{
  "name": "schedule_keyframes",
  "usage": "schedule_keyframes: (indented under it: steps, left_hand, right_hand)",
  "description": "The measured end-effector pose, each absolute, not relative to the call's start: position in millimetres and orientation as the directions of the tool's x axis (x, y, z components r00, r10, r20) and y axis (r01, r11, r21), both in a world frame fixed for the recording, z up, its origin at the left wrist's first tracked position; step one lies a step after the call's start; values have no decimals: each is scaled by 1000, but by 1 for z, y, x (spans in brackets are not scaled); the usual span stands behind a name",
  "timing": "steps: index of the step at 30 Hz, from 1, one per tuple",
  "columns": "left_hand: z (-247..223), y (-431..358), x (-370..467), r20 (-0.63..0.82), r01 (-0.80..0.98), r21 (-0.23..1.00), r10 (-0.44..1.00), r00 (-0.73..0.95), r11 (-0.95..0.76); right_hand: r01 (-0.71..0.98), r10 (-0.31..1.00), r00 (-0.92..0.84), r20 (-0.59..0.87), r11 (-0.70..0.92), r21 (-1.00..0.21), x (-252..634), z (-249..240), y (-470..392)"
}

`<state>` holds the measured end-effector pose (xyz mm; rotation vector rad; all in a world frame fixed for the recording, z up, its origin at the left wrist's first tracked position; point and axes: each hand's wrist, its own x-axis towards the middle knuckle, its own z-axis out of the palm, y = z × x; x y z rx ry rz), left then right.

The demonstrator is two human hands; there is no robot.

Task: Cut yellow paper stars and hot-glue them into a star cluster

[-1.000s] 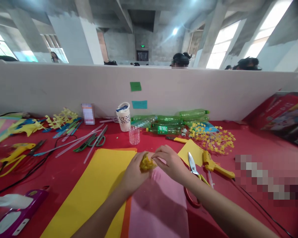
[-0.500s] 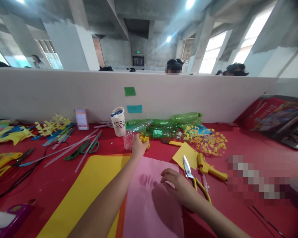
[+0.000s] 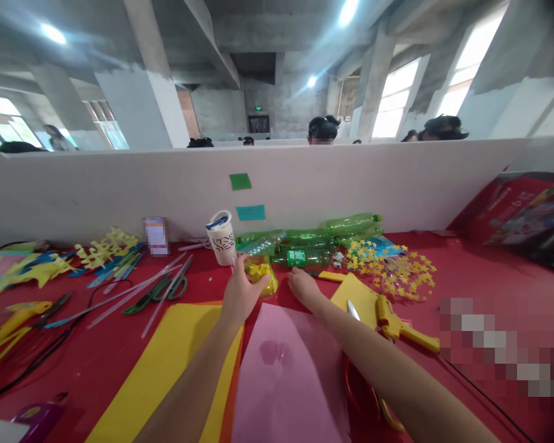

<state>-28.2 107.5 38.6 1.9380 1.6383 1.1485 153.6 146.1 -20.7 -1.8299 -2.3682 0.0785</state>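
Note:
My left hand (image 3: 240, 294) is curled round a clear plastic container (image 3: 270, 284) with yellow pieces inside; some of it is hidden behind the fingers. Just to the right, my right hand (image 3: 305, 287) has its fingers curled together by the tip of a yellow utility knife (image 3: 331, 276). Whether those fingers hold anything is hidden. A clear plastic bottle (image 3: 263, 243) lies behind the left hand, and a green plastic bottle (image 3: 311, 257) lies behind the right. Under my forearms are a pink sheet (image 3: 286, 381) and a yellow sheet (image 3: 175, 344). Scissors (image 3: 353, 310) show partly beneath the right forearm.
A white cup (image 3: 222, 240) stands before the white partition (image 3: 120, 191). A yellow glue gun (image 3: 404, 329) and yellow stars (image 3: 410, 274) lie right. At left are green scissors (image 3: 157, 291), straws (image 3: 124, 295) and pliers (image 3: 50, 309). People's heads show beyond the partition.
My right hand has moved forward and left from above the pink sheet, its fingers closing. My left hand has shifted slightly toward me and left with the container. The view has tilted up slightly.

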Motion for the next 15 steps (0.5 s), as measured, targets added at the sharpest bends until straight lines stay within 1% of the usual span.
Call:
schedule_keyframes:
  steps: [4,7,11,13,15]
  left_hand:
    - [39,97,-42,249,668,725,968,-25,-169]
    - [35,91,-44,230,694,701,973,-3,-163]
    - [25,84,-43,241,652,724,969,63,-222]
    - [20,81,-42,235,615,754,969,75,-231]
    - [16,79,-40,230,581,779,969,86,-236]
  right_hand:
    - [960,961,-270,59,273,-61,143,-29,157]
    - [959,960,-273,58,276,-63,138,-29,161]
    - [956,965,-234,118,251,-153,139,-13,160]
    - [942,961,-206,184,245,-230,141,2,153]
    - [907,944,-201,261,280,-315,141,21,143]
